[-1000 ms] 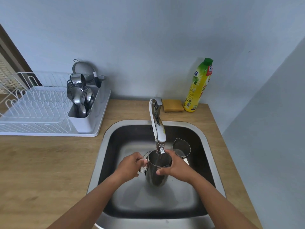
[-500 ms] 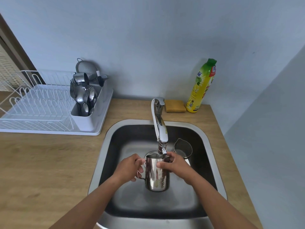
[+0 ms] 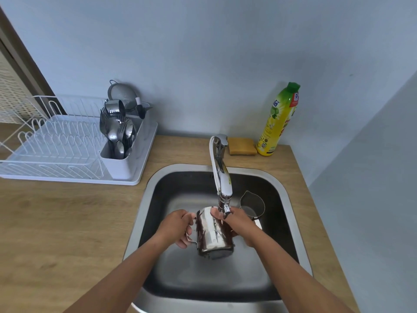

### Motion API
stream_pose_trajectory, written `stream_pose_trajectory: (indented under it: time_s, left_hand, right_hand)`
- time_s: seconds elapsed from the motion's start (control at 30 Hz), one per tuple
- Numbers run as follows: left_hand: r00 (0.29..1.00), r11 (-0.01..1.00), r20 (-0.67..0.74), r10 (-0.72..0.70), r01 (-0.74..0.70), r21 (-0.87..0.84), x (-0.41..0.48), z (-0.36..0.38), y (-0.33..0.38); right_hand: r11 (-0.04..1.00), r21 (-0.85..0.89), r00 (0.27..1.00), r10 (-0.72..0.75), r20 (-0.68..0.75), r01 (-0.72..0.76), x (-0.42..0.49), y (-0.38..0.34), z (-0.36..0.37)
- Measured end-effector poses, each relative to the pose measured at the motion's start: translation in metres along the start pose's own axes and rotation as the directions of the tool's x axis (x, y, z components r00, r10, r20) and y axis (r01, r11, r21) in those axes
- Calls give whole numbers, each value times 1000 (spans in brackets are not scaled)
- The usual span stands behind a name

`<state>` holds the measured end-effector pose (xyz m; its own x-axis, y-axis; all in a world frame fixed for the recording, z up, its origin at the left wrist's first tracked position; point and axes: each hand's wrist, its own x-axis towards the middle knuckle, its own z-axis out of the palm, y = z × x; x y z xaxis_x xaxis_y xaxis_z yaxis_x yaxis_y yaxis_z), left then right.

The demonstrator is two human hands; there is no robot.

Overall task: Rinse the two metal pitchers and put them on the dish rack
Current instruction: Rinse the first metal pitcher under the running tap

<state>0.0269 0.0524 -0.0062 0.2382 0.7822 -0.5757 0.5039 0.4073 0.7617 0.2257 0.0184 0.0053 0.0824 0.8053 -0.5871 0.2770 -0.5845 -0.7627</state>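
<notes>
A shiny metal pitcher (image 3: 213, 233) hangs over the steel sink (image 3: 155, 184), just under the tap's spout (image 3: 224, 199). My left hand (image 3: 178, 227) grips its handle on the left side. My right hand (image 3: 239, 224) wraps the pitcher's right wall, thumb at the rim. The pitcher is tipped with its base toward me. A second, smaller metal pitcher (image 3: 251, 204) stands upright in the sink's right rear, behind my right hand. The white dish rack (image 3: 56, 152) sits on the counter at the left.
The rack's cutlery holder (image 3: 119, 141) is full of spoons, forks and a strainer. A yellow sponge (image 3: 241, 146) and a yellow-green dish soap bottle (image 3: 278, 120) stand behind the sink. Wooden counter (image 3: 67, 222) lies between rack and sink; a wall closes the right side.
The pitcher has been tipped and lifted slightly under the spout, showing more of its side and base. Both hands keep their hold on it.
</notes>
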Motion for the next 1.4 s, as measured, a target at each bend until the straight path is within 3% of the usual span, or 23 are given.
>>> stream_pose_trajectory:
  time_s: [0.33,0.6,0.93,1.2,1.4]
  left_hand:
    - [989,971,92,-116,132,-199,-1,2,0]
    - [985,964,123,-121,146,-222,-5,4,0]
    - [992,982,127,12,13,-191,-8,6,-4]
    - [973,995,230,8,15,-99,-9,22,-8]
    - [969,994,240,53,-28,-107,-10,31,-1]
  right_hand:
    - [988,-44,989,145,-18,-145,7,-9,0]
    - [981,-85,984,173,-32,-175,5,-8,1]
    - [998,-47,998,-47,-47,45,-18,11,-7]
    - [954,-275,978,-162,-133,121,-42,9,-11]
    - [851,-465,928,-345,-143,244,-53,9,-15]
